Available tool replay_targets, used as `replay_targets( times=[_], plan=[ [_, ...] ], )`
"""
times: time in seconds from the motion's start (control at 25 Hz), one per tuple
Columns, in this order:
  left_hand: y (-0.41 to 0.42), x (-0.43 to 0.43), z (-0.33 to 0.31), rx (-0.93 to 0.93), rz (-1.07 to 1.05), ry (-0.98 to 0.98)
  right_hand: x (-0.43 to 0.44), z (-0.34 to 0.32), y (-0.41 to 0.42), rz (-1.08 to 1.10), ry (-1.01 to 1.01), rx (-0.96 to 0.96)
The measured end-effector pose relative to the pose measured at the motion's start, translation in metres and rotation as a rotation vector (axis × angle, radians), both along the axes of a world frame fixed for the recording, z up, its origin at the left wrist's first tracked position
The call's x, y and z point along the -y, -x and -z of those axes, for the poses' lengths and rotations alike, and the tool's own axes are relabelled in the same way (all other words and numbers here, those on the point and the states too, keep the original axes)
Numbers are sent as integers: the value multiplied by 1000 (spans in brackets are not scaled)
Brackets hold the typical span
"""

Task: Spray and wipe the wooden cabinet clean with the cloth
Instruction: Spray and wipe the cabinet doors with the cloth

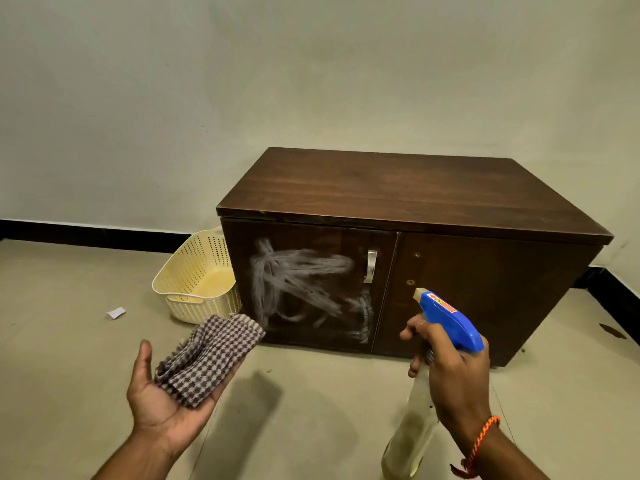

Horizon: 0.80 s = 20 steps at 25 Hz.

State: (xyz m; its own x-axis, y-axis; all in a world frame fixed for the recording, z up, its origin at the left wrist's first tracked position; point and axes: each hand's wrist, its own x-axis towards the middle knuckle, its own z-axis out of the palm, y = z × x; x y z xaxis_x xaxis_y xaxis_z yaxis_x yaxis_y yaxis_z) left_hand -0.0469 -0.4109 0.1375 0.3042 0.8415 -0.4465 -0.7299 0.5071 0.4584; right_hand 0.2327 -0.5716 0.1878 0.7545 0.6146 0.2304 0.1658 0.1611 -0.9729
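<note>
A low dark wooden cabinet (415, 202) stands against the wall, with two doors. White smeared streaks (298, 282) cover its left door, beside a metal handle (370, 266). My left hand (162, 400) lies palm up in front of the cabinet's lower left corner, with a folded brown-and-white checked cloth (207, 355) resting across its fingers. My right hand (450, 368) grips a clear spray bottle (412, 431) by the neck. The bottle's blue trigger head (450, 320) has a pale nozzle that points at the right door.
A cream perforated plastic basket (197, 282) sits on the floor against the cabinet's left side. A small scrap of paper (116, 312) lies left of it. Black skirting runs along the wall. Beige tiled floor spreads in front.
</note>
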Motion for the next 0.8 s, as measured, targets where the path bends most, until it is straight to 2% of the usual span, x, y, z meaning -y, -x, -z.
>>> replay_targets(
  times=[0.2, 0.4, 0.52, 0.8],
  plan=[
    [26, -7, 22, -9, -126, 44, -10, -5, -7, 60, -46, 26],
    [54, -18, 38, 4, -233, -6, -22, 1, -5, 31, -50, -11],
    [62, -21, 43, 13, -236, -11, -26, 5, -1, 19, -47, 52],
    [72, -25, 54, 30, -274, 32, -43, 18, 16, -98, 9, 38]
  ],
)
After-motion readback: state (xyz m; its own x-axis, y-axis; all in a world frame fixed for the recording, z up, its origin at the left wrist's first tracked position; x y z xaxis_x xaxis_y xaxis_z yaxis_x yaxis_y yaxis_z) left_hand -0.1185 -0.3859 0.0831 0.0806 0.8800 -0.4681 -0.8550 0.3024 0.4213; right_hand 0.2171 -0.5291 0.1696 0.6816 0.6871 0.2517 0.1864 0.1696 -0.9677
